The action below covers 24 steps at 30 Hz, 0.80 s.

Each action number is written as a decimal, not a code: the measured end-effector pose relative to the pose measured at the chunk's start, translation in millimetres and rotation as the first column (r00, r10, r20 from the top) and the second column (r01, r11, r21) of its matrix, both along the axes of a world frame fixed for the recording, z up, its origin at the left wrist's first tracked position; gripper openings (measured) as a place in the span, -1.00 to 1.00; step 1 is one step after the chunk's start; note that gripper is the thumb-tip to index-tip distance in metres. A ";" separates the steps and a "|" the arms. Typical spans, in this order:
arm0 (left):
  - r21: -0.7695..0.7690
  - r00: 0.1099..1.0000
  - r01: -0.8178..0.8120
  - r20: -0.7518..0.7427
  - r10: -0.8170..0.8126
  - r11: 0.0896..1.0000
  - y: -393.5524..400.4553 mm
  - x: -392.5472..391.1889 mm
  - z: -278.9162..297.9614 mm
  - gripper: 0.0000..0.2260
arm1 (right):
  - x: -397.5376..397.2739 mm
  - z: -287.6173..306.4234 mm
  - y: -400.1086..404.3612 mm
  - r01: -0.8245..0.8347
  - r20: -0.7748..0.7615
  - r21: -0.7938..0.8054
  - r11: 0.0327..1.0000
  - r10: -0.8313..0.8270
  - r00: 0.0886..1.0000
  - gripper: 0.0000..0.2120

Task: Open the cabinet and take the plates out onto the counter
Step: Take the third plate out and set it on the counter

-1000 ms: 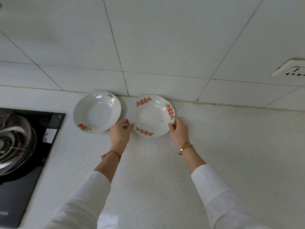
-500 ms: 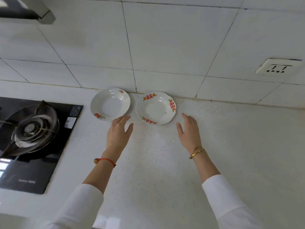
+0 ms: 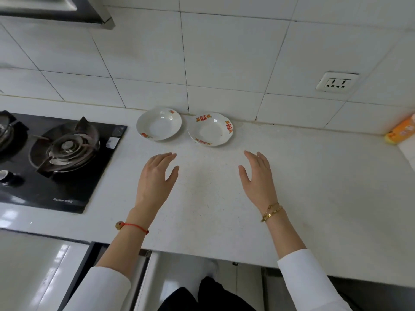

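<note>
Far left: black gas stove (image 3: 60, 162) set into the table (image 3: 314, 198), burner grate bare.

Next right, at the far edge against the tiled wall (image 3: 224, 59): round plate (image 3: 159, 124), white, shallow-dished, small orange-red flower prints on its rim. It sits flat on the table. Just beside it on the right, a narrow gap between, not touching: scalloped plate (image 3: 210, 129), white with red-orange motifs around a wavy rim, also flat. Both plates are out on the table; no cabinet interior shows, so I cannot tell whether more are left inside.

Near side: left hand (image 3: 155, 178) with fingers straight and relaxed, holding nothing, hovering near the round plate but apart from it. Right hand (image 3: 258, 176) likewise flat-fingered and empty, near the scalloped plate, not touching. The hands are well apart from each other.

Handling, judged: glazed ceramic, so stiff, smooth, probably slippery, chips or shatters if dropped or knocked on its neighbour. Likely light to moderate weight. Best hold is at the rim, thumb on top and fingers under the lip; on the scalloped one take opposite sides with two hands. Set down flat, gently.

Far right: wall socket (image 3: 337, 83); orange packet (image 3: 402, 131) at the table edge.
</note>
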<state>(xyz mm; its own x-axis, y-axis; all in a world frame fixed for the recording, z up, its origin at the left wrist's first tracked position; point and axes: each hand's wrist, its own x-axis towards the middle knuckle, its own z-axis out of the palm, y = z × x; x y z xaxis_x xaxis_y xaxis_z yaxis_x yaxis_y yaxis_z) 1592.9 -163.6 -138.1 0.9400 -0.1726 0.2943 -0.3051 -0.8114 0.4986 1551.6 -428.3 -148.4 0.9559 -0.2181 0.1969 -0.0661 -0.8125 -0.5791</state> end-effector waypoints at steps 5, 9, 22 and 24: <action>-0.012 0.999 0.016 0.033 -0.016 1.000 19.9 -51.8 9.0 -0.67 | -54.0 9.9 20.6 0.000 0.056 -0.031 1.000 0.001 0.998 -0.59; -0.016 0.998 0.037 0.051 -0.036 0.999 42.7 -98.7 12.4 -0.68 | -104.8 12.7 43.9 0.035 0.076 -0.002 0.999 -0.035 0.997 -0.59; -0.071 0.993 0.118 0.001 -0.118 0.990 90.9 -258.5 2.8 -0.70 | -291.6 -1.5 96.2 0.121 -0.032 0.084 0.989 -0.119 0.992 -0.59; -0.072 0.992 0.125 -0.017 -0.127 0.989 93.0 -274.9 1.9 -0.70 | -312.6 -2.2 98.0 0.137 -0.047 0.086 0.987 -0.134 0.990 -0.60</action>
